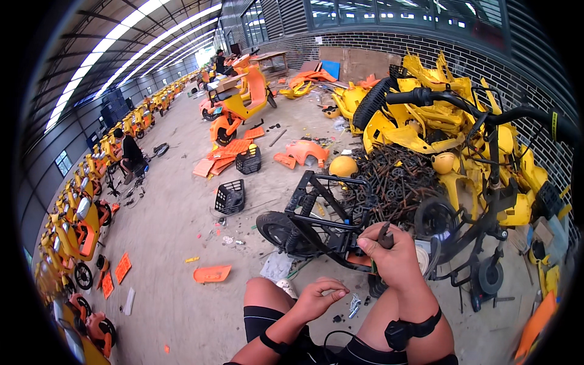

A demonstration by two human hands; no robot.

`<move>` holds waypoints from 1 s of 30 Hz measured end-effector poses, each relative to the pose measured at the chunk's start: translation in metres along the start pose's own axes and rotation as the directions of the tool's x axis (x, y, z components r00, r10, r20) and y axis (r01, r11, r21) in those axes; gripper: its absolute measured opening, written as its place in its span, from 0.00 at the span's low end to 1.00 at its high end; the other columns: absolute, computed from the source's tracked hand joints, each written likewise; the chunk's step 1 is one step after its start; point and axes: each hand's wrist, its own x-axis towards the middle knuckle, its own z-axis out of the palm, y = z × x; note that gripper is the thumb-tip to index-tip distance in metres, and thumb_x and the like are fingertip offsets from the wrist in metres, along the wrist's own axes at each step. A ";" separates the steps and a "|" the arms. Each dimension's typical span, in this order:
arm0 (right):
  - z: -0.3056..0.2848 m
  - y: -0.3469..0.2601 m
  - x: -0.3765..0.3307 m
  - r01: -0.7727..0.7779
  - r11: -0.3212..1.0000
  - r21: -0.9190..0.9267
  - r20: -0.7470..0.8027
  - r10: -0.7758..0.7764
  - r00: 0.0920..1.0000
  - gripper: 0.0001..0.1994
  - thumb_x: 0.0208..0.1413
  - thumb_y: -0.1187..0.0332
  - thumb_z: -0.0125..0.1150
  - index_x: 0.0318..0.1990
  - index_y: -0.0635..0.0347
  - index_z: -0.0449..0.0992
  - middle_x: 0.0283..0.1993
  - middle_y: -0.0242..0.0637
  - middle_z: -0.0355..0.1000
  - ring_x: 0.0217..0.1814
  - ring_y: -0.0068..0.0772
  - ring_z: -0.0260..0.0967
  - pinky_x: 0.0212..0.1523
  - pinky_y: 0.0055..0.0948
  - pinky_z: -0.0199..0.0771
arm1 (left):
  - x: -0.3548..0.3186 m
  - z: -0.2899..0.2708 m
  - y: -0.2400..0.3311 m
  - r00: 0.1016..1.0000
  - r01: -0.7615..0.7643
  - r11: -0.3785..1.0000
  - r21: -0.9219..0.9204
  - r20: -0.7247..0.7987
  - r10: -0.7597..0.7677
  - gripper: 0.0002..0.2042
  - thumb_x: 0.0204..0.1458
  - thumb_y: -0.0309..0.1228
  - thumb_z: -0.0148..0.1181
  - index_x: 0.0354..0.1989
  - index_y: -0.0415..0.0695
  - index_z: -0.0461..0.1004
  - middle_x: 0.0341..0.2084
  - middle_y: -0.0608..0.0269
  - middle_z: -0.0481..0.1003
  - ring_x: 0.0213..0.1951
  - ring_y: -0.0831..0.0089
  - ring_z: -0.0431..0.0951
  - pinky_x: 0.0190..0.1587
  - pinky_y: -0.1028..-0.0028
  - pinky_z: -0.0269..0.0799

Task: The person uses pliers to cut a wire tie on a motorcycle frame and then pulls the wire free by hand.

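My right hand [396, 258] is closed around a dark hand tool that looks like a pair of pliers [385, 235], its dark tip rising above the fingers. Just behind that hand lies a stripped black scooter frame [328, 222] with its rear wheel [277, 232] on the left and its handlebar [453, 97] reaching up to the right. Over my left knee, my left hand [317, 299] has its fingers curled against the thumb; whatever they may pinch cannot be made out. Small silver bolts [354, 305] lie on the floor between my knees.
Behind the frame rise a heap of dark metal parts [395, 185] and a pile of yellow body panels [426, 115]. Black baskets [230, 196] and orange panels [213, 274] lie about the floor. Rows of yellow scooters [79, 225] line the left; a person [130, 153] crouches there.
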 end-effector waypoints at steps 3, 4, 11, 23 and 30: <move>-0.004 -0.001 0.000 -0.034 0.999 0.002 -0.016 0.034 0.999 0.04 0.50 0.77 0.67 0.30 0.67 0.77 0.32 0.33 0.73 0.32 0.25 0.67 0.35 0.26 0.67 | 0.000 0.002 -0.008 0.999 0.020 0.999 0.041 -0.036 -0.019 0.05 0.50 0.26 0.68 0.33 0.39 0.79 0.33 0.64 0.78 0.39 0.72 0.76 0.46 0.72 0.69; -0.005 0.000 0.002 -0.052 0.999 0.003 -0.024 0.052 0.998 0.04 0.50 0.77 0.67 0.30 0.67 0.77 0.31 0.33 0.72 0.31 0.25 0.67 0.35 0.26 0.67 | 0.001 0.002 -0.009 0.998 0.031 0.999 0.017 -0.048 -0.031 0.05 0.50 0.25 0.69 0.32 0.40 0.79 0.32 0.63 0.78 0.39 0.72 0.76 0.45 0.72 0.69; -0.011 0.003 0.005 -0.007 0.997 -0.077 -0.063 0.002 0.998 0.05 0.50 0.75 0.67 0.30 0.67 0.76 0.29 0.34 0.70 0.30 0.25 0.66 0.33 0.27 0.67 | 0.011 0.013 -0.010 0.991 0.040 0.999 -0.021 -0.127 -0.042 0.08 0.46 0.24 0.72 0.27 0.40 0.75 0.29 0.64 0.76 0.36 0.73 0.75 0.43 0.74 0.68; -0.003 0.014 0.008 0.010 0.984 -0.176 0.006 -0.009 1.000 0.06 0.50 0.73 0.68 0.31 0.65 0.77 0.29 0.36 0.71 0.29 0.28 0.66 0.34 0.27 0.67 | 0.012 0.032 -0.048 0.983 0.044 0.949 -0.312 -0.158 -0.098 0.11 0.51 0.22 0.67 0.29 0.42 0.67 0.32 0.64 0.72 0.39 0.73 0.73 0.46 0.74 0.68; 0.001 0.015 0.009 -0.025 0.981 -0.191 0.008 0.027 1.000 0.06 0.50 0.73 0.68 0.31 0.65 0.77 0.28 0.35 0.70 0.29 0.27 0.66 0.34 0.27 0.67 | 0.008 0.029 -0.040 0.976 0.197 0.956 -0.217 -0.045 -0.211 0.06 0.61 0.27 0.58 0.42 0.38 0.73 0.34 0.61 0.77 0.40 0.73 0.76 0.48 0.73 0.70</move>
